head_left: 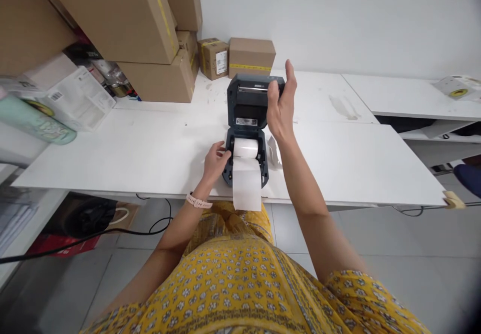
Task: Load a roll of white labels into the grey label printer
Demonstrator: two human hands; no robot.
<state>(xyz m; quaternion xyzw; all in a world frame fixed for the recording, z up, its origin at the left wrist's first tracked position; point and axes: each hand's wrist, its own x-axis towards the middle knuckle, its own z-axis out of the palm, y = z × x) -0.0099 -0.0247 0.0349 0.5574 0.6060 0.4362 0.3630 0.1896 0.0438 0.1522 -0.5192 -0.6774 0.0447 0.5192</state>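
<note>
Label printer (246, 166) at the desk's (112, 153) near edge. We clamp our right hand (281, 104) on its raised lid (248, 93). Our left hand (215, 162), fingers loose and ungripping, rests against the base beside the label roll (245, 148).

No wording legible. Marks present — white sticker (246, 122) inside the raised lid of the label printer (248, 101), print too small to read; shipping label (221, 62) with a square code on a small cardboard box (209, 55); barcode (57, 96) on a white packet (80, 98) — digits unreadable.
</note>
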